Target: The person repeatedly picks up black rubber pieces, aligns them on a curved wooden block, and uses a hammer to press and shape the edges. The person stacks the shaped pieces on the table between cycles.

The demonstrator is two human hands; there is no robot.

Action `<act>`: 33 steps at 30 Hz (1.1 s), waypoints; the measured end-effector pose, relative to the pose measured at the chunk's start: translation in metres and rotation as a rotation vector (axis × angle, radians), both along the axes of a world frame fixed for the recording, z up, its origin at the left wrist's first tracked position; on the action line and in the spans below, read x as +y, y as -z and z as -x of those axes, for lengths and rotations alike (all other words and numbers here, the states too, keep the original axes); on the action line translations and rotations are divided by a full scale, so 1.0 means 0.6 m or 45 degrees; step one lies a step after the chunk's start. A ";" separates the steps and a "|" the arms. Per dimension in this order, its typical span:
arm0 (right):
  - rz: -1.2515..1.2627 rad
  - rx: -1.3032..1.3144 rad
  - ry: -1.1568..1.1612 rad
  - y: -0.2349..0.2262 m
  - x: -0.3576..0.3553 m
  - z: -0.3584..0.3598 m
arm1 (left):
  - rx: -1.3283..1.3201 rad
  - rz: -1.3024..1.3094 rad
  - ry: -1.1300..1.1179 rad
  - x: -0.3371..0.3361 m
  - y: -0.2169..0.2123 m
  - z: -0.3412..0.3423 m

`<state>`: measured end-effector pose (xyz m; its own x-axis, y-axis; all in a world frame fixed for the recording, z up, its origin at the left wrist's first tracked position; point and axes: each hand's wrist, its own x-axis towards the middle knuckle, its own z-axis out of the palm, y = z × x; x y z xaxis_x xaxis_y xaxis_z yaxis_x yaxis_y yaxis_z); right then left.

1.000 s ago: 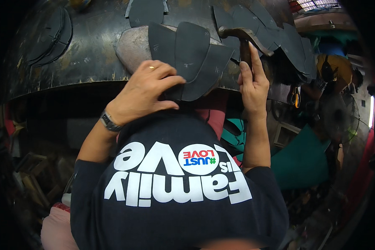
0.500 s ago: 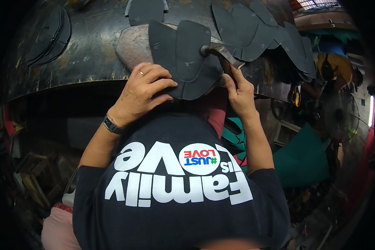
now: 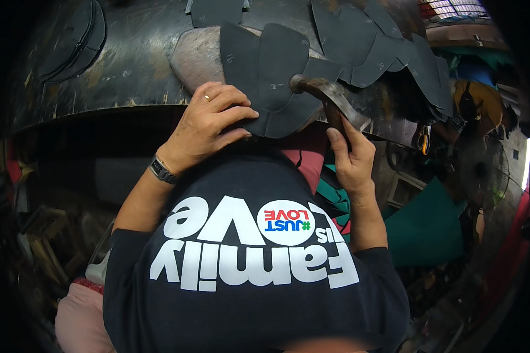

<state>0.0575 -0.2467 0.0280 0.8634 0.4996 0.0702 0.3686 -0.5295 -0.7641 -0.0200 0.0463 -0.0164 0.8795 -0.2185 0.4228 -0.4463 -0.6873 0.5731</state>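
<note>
My right hand [image 3: 354,156] is closed around the wooden handle of a hammer [image 3: 334,97]. The hammer's round face is over the right part of a black shoe-upper-like panel [image 3: 277,79]; whether it touches cannot be told. This panel is made of curved pieces joined by seams, with small pale marks on it. At its near left edge my left hand [image 3: 212,117] grips it, fingers on top and thumb at the edge. Under the panel lies a worn, pinkish-grey slab [image 3: 197,59], partly covered.
More black panels [image 3: 359,44] overlap at the table's right, with another stack [image 3: 79,44] at far left. One panel [image 3: 217,12] lies at the back. The dark table [image 3: 138,53] has a worn near edge. Orange-handled scissors [image 3: 424,141] hang at right, near a fan [image 3: 486,167] and green sheet [image 3: 427,226].
The hammer and my right hand have moved toward me and slightly right. My left hand keeps its place on the panel's edge. The whole view has shifted a little.
</note>
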 end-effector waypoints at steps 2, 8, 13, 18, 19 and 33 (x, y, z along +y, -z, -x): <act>0.185 0.062 0.010 -0.003 0.003 0.000 | 0.002 -0.010 -0.007 -0.001 -0.001 0.001; -0.037 0.005 -0.031 -0.031 -0.019 -0.001 | -0.005 -0.033 -0.015 -0.002 0.000 0.001; -0.130 -0.066 0.001 -0.008 -0.012 0.012 | -0.032 -0.019 -0.024 -0.004 0.007 0.003; 0.015 -0.119 -0.071 -0.006 -0.023 0.016 | -0.108 -0.018 -0.015 -0.006 0.017 0.004; 0.014 -0.190 -0.150 -0.012 -0.028 0.020 | -0.130 -0.027 -0.013 -0.009 0.019 0.005; -0.354 -0.065 -0.128 -0.045 -0.032 0.054 | -0.306 -0.013 -0.133 -0.026 0.032 0.003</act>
<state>0.0253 -0.2661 0.0551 0.8023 0.5382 0.2582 0.4500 -0.2612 -0.8540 -0.0219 0.0305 -0.0355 0.7721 -0.1366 0.6206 -0.4949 -0.7420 0.4523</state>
